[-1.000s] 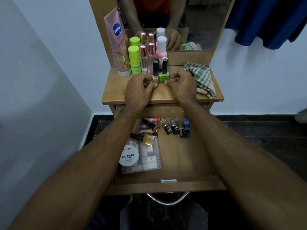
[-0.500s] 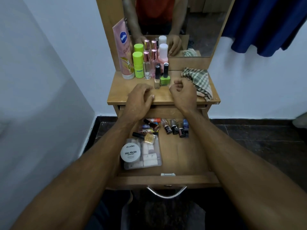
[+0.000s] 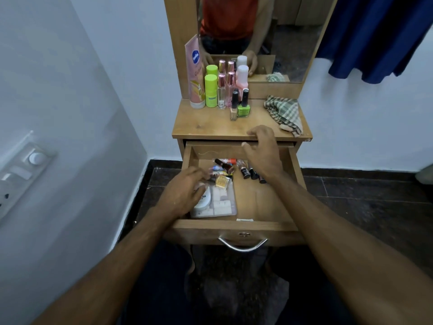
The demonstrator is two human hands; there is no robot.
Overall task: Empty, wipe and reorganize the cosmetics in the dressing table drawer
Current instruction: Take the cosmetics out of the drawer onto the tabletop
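Note:
The wooden drawer [image 3: 262, 202] stands pulled out under the dressing table top [image 3: 210, 127]. Inside lie several small nail polish bottles [image 3: 243, 170], a gold-capped bottle [image 3: 222, 181], a white nail polish remover tub [image 3: 203, 200] and a clear plastic case [image 3: 225, 205]. My left hand [image 3: 185, 195] is down in the drawer's left side over the tub, fingers spread, blurred. My right hand [image 3: 264, 151] hovers open over the back of the drawer, covering some bottles. On the top stand a green nail polish [image 3: 243, 106] and a beige one [image 3: 233, 109].
At the back of the top stand a pink lotion tube [image 3: 195, 73], a lime green bottle [image 3: 210, 91], perfume vials [image 3: 221, 92] and a pink bottle [image 3: 242, 78] before the mirror [image 3: 281, 31]. A checked cloth [image 3: 284, 113] lies at the right. A wall is close on the left.
Both hands have left the two polish bottles on the top and come down towards the drawer. My left hand has dropped in over the tub; my right hand has opened.

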